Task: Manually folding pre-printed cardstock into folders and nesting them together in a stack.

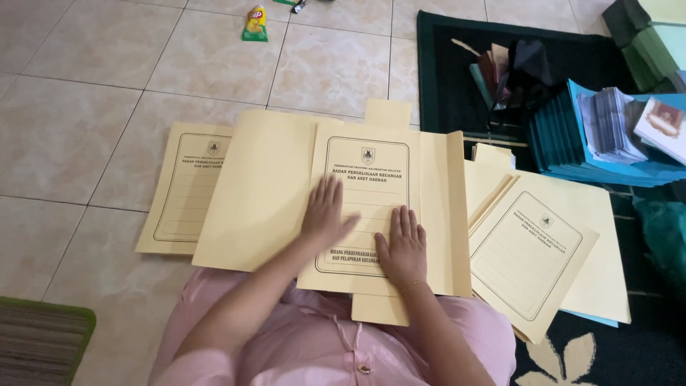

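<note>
In the head view, a person in a pink top sits on a tiled floor (93,129) with a cream paper folder (371,207) open across the lap, its side and end flaps spread out. The left hand (325,214) lies flat on the folder's printed front panel, fingers spread open and gripping nothing. The right hand (402,246) presses flat on the same panel just beside it, fingers straight and close together, also holding nothing. Left of the folder, a second folder (182,189) lies partly tucked under it. Right of the folder sits a fanned pile of folders (536,250) on a dark rug (446,64), with a stack of blue folders (572,136) beyond. Far above the folder lies a small yellow packet (256,23).
</note>
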